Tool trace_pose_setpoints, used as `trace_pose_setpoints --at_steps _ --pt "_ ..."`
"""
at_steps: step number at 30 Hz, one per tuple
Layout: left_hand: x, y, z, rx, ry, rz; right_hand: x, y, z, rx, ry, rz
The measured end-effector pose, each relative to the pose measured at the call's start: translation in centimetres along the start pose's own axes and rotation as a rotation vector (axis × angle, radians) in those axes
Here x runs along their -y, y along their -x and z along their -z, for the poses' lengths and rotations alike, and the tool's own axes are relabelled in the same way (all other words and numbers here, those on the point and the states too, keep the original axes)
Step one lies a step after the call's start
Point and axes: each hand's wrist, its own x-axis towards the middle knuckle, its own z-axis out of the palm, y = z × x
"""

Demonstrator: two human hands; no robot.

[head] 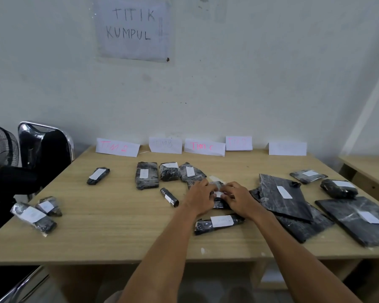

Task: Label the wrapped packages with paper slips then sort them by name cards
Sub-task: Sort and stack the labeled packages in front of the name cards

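Note:
Several black wrapped packages with white paper slips lie across the wooden table (123, 228). At mid-table both hands meet on one small black package (217, 186). My left hand (200, 196) and my right hand (236, 196) have fingers curled over it, pinching a white paper slip (218, 194) on its top. Most of that package is hidden under the hands. A long labelled package (219, 223) lies just in front of them. Several name cards stand along the wall, among them one reading "TIM C" (204, 146) in pink.
A black chair (45, 147) and a fan (2, 162) stand left of the table. Flat large packages (282, 196) crowd the right side. A second table's corner (368, 169) shows at far right. A paper sign (132, 29) hangs on the wall.

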Motion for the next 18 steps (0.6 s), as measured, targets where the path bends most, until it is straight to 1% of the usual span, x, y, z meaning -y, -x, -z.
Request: trace_pose_setpoints --at_steps 7,10,12,15,16,18 --pt "0.1 -1.0 -0.6 0.014 -0.068 -0.003 -0.4 -0.8 0.2 0.033 0.056 0.015" --pt "-0.1 -1.6 -0.2 0.041 -0.032 0.005 -0.6 -1.5 0.7 0.021 0.069 0.011" --pt "-0.2 -1.8 0.2 0.034 0.056 0.013 -0.2 -2.0 1.1 0.005 0.07 -0.031" --pt "0.5 -1.7 0.9 -0.038 0.16 0.064 1.2 -3.1 0.8 -0.091 0.158 -0.038" --pt "1.0 -1.8 1.2 -0.081 0.148 0.075 1.7 -3.7 0.6 -0.135 0.191 -0.042" --pt "2.4 -2.0 2.0 -0.166 0.08 0.089 2.7 -5.3 -0.1 -0.19 0.171 -0.076"
